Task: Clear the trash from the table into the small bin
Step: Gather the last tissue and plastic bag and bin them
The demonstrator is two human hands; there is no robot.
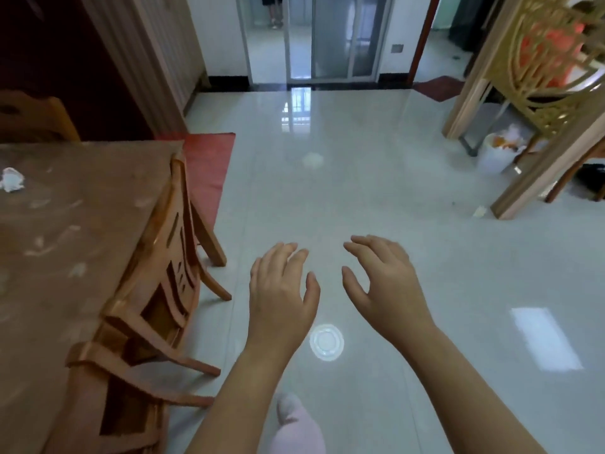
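A crumpled white tissue (11,180) lies on the brown table (82,198) at the far left edge of view. A small white bin (496,155) with orange and white trash in it stands on the floor at the right, beside a gold ornate screen. My left hand (281,290) and my right hand (383,283) hover palm-down over the tiled floor in the middle, fingers spread, holding nothing. Both hands are well apart from the tissue and from the bin.
A wooden chair (157,290) is tucked against the table's right side. A red mat (209,165) lies beyond it. The gold screen and its wooden frame (540,142) stand at the right. A pink slipper (298,424) shows at the bottom. A person stands far off in the doorway (273,11).
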